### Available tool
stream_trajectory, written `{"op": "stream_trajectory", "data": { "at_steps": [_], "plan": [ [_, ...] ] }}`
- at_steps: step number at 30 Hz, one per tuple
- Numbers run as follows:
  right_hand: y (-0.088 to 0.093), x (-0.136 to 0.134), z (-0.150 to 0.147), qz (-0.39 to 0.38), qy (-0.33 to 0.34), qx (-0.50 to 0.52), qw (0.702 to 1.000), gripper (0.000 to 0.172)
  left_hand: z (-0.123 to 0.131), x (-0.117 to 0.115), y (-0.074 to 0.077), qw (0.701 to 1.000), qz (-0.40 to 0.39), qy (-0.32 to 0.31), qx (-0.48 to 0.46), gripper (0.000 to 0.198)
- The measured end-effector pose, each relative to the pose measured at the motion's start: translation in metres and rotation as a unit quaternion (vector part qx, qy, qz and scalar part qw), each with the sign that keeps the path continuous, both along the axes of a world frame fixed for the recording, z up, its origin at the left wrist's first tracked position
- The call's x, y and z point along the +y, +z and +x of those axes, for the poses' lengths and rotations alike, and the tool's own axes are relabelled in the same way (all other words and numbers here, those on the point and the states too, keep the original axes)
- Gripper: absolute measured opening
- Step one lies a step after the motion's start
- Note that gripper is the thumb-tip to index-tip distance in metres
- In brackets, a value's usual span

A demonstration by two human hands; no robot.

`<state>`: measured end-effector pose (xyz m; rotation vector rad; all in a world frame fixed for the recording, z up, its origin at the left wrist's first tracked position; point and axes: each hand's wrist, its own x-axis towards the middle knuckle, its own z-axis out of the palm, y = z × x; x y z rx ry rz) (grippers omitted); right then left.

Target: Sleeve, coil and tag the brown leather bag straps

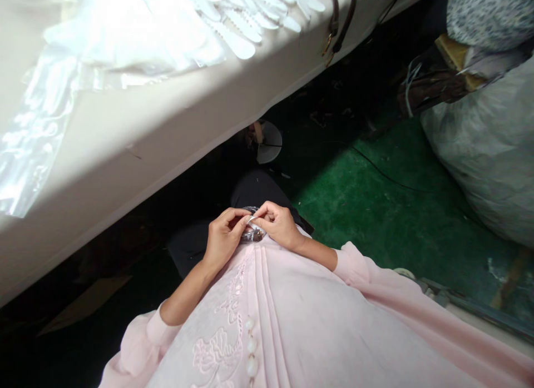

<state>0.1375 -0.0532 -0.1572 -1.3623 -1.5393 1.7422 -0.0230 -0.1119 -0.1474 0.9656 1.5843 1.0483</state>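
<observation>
The left hand [225,235] and right hand [280,227] meet over the person's lap, each grip pinched between thumb and forefinger on a small white strip [251,220]. Just below the strip, between the hands, lies a dark coiled strap [252,236] with a glint of clear wrapping around it; the fingers hide part of it.

Ahead, the pale-covered desk [120,135] carries a glaring heap of clear plastic bags [125,35], one trailing toward the near edge, and beside them a spread of white round-ended strips [240,40]. A brown strap [347,21] with gold-coloured hardware hangs over the desk's edge. A large pale sack [492,149] stands on the green floor [350,202] at the right.
</observation>
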Motion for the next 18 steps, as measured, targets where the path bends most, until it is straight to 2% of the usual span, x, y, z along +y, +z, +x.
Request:
{"op": "stream_trajectory", "data": {
  "at_steps": [3,7,11,16,18],
  "plan": [
    [0.000,0.000,0.000,0.013,0.023,-0.009,1.000,0.017,-0.009,0.007,0.006,0.997,-0.013,-0.078,0.000,0.018],
    [0.003,0.001,0.001,0.034,0.034,-0.013,0.999,0.011,-0.017,0.012,0.016,0.987,-0.008,-0.141,0.079,0.013],
    [0.012,0.000,0.006,0.075,0.012,-0.007,0.997,0.012,-0.014,0.012,0.021,0.986,-0.007,-0.106,0.131,0.012],
    [0.025,-0.002,0.008,0.004,0.067,-0.024,0.997,0.037,-0.003,0.006,0.024,0.982,0.018,-0.088,0.165,0.015],
    [0.027,0.000,0.004,-0.016,0.069,-0.024,0.997,0.041,0.000,0.005,0.027,0.976,0.037,-0.086,0.197,0.015]
  ]
}}
